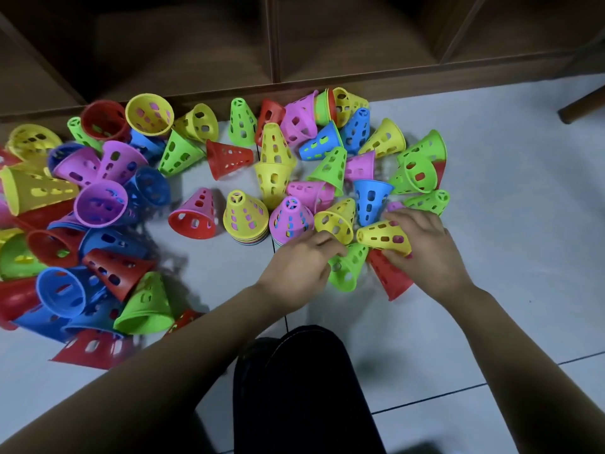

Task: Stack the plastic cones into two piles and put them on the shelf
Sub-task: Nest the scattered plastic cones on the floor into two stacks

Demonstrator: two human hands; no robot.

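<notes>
Gripping a yellow cone that lies on its side, the right hand has fingers and thumb curled round its wide end. The left hand is curled against a green cone; can't tell if it pinches it. Two low piles stand on the floor, touching: yellow-topped pile and pink-topped pile. Loose cones lie all around, with the shelf behind. To do it well, turn the cone tip-up, centre its rim over a pile top and lower it straight so it nests. Steady the pile with the free hand.
</notes>
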